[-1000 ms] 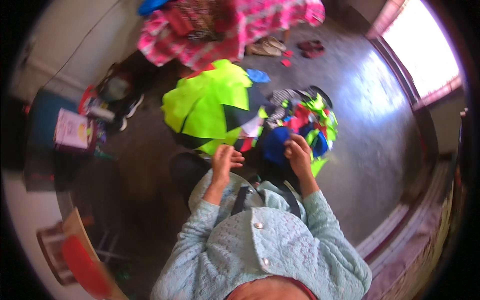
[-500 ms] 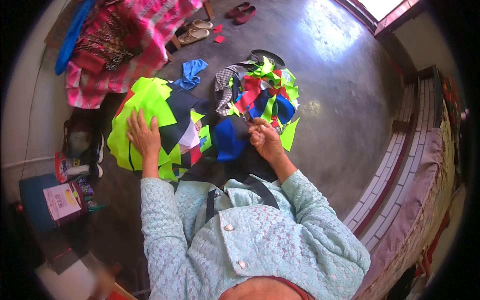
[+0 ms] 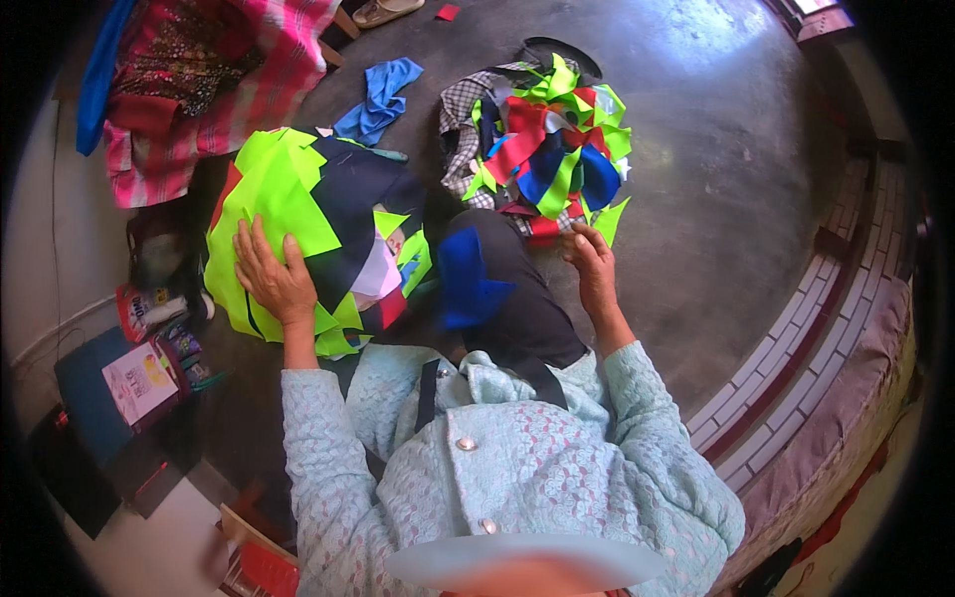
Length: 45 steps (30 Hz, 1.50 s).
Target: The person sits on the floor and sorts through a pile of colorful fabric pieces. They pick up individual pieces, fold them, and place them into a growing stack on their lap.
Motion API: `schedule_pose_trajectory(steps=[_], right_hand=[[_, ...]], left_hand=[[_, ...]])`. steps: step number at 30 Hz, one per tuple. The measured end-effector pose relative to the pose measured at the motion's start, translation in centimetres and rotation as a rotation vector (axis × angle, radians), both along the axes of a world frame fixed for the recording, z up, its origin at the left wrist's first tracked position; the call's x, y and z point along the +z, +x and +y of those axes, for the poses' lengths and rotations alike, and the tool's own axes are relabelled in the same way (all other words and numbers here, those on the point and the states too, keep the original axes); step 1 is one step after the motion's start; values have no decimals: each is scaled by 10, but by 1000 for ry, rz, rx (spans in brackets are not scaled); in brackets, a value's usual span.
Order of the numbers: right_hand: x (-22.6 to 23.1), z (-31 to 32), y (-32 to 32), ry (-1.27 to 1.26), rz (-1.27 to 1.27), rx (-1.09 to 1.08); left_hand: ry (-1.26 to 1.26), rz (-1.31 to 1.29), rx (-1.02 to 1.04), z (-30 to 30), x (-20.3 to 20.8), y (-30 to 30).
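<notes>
My left hand [image 3: 276,277] lies flat, fingers spread, on bright yellow-green cloth pieces [image 3: 274,194] that cover a large bundle at my left. Dark cloth [image 3: 363,194] and a pale lilac scrap [image 3: 377,274] are also on this bundle. A blue cloth scrap [image 3: 468,284] lies over my dark-clothed leg, with neither hand on it. My right hand [image 3: 592,267], its fingers loosely bent and apart, is at the near edge of a heap of mixed cloth scraps [image 3: 545,149]. I cannot tell whether its fingertips touch the heap.
Black-and-white checkered cloth [image 3: 461,124] edges the scrap heap. A crumpled blue cloth [image 3: 383,99] is on the grey floor [image 3: 706,189] behind the bundle. Pink checked fabric [image 3: 284,50] hangs at the far left. A low tiled ledge [image 3: 771,348] runs along the right.
My right hand has moved right, away from the blue scrap and toward the heap's near edge; its pinched fingers have loosened. My left hand stays on the bundle. The view has shifted.
</notes>
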State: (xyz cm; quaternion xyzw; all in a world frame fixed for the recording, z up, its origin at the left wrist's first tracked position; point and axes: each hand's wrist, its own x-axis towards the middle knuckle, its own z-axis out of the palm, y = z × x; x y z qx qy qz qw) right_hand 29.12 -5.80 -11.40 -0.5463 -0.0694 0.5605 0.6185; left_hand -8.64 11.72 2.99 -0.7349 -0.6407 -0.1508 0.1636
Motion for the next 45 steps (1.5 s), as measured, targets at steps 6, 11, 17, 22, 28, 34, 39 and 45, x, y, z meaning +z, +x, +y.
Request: schedule_pose_trajectory(steps=[6, 11, 17, 22, 28, 34, 39, 45], right_hand=[[111, 57, -40, 296, -668, 456], [138, 62, -74, 204, -1291, 533], [115, 63, -79, 411, -947, 423], [122, 63, -59, 410, 113, 225], [175, 69, -61, 534, 131, 283], [187, 54, -79, 638, -53, 686], [216, 44, -105, 567, -37, 985], [205, 41, -113, 547, -228, 909]], left_hand=[[-18, -28, 11, 2, -2, 1], [-14, -41, 22, 2, 1, 2], [-15, -38, 46, 0, 2, 0], [4, -47, 61, 0, 1, -2], [-1, -536, -41, 1, 8, -17], [-268, -884, -562, -49, 78, 34], [-1260, -1414, -835, -88, 82, 62], [-1141, -1409, -624, -90, 73, 50]])
